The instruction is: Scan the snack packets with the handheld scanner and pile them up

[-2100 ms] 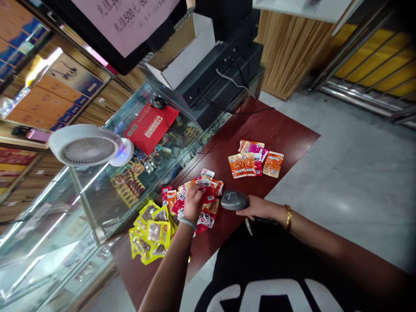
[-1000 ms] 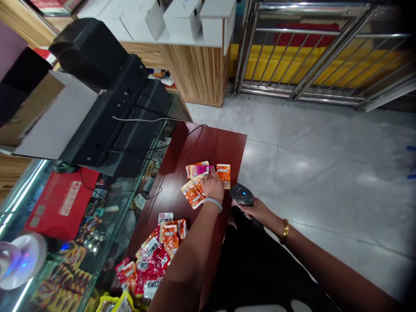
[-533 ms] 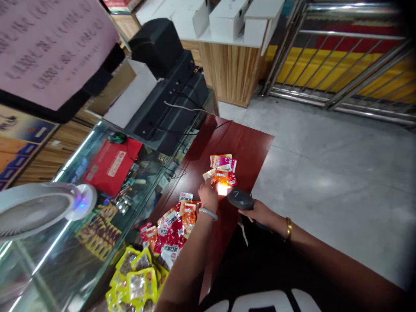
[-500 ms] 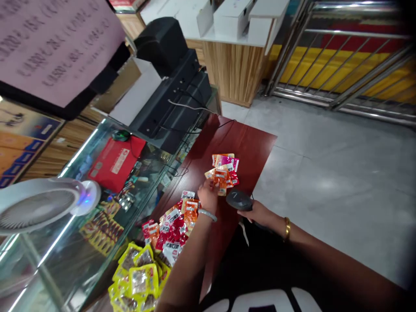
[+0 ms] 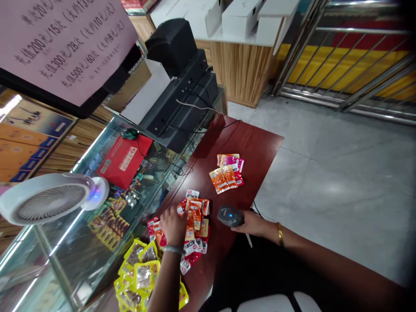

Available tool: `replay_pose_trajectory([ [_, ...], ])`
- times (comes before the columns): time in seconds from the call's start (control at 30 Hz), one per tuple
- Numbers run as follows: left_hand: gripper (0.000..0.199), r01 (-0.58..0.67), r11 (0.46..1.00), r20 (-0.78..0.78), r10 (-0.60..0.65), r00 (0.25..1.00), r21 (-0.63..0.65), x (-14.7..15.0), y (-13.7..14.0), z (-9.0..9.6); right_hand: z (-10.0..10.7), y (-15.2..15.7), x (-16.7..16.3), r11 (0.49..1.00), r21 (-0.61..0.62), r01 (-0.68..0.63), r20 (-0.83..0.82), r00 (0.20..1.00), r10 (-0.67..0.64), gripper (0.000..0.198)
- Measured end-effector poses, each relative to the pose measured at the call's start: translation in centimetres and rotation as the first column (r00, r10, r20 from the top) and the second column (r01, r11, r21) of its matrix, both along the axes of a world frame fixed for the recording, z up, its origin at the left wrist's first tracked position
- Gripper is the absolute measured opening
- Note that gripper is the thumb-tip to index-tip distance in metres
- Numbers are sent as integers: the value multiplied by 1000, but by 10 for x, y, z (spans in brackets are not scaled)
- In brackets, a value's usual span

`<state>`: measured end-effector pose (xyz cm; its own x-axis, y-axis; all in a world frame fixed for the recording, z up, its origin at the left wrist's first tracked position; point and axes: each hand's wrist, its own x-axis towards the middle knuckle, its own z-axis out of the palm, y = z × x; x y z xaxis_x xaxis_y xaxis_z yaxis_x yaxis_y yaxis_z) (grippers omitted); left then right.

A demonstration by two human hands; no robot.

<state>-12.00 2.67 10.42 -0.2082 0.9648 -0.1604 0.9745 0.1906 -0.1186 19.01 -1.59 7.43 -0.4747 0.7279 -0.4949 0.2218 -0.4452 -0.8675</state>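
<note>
My left hand [image 5: 174, 224] lies over a heap of red and orange snack packets [image 5: 195, 212], with its fingers apart and the fingertips touching the packets. My right hand [image 5: 252, 224] is wrapped round a dark handheld barcode scanner [image 5: 227, 215], and a blue light shows on its top. The scanner is held above the red-brown table, to the right of the heap. Farther up the table lies a small group of orange, pink and red packets [image 5: 224, 180], apart from both hands. Yellow-edged clear packets [image 5: 146, 277] are piled beside my left forearm.
On the left, a glass counter [image 5: 65, 255] carries a white fan [image 5: 55, 197], a red folder [image 5: 125, 160] and a computer mouse [image 5: 129, 133]. Black electronic equipment [image 5: 182, 104] with cables stands past the table. A metal railing [image 5: 344, 65] crosses the floor at the upper right.
My left hand has left the small packet group and moved back left to the larger heap. Two orange packets now lie side by side on the group. The scanner has shifted slightly down and left.
</note>
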Motion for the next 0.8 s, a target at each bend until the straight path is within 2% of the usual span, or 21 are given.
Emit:
replay_pose_trajectory([
  [0.07,47,75,997,123,-75,990,6,38,30,-13,-3,0,6,999,-12,44,17,999,-43,51],
  [0.1,51,46,999,172,-48,984,15,60,46,-22,-4,1,9,998,-27,59,33,998,-58,50],
  [0.23,74,17,995,282,10,959,-94,129,100,-52,-2,5,17,992,-104,74,96,993,-64,42],
  [0.3,68,17,990,286,25,958,-143,146,115,-59,0,8,21,989,-117,94,106,991,-82,40],
  [0.4,50,82,979,272,-28,962,-188,150,122,-62,3,11,24,984,-117,132,108,987,-119,39],
  [0.47,45,117,973,273,-59,960,-199,146,119,-61,3,14,25,981,-113,155,101,984,-144,39],
  [0.57,45,62,974,317,10,948,-219,138,107,-61,4,17,24,976,-121,179,108,980,-166,38],
  [0.67,44,-35,978,465,129,876,-206,130,89,-63,7,24,21,971,-111,213,143,970,-196,36],
  [0.8,38,-59,984,629,155,762,-171,119,65,-64,8,35,10,968,-99,230,160,964,-213,34],
])
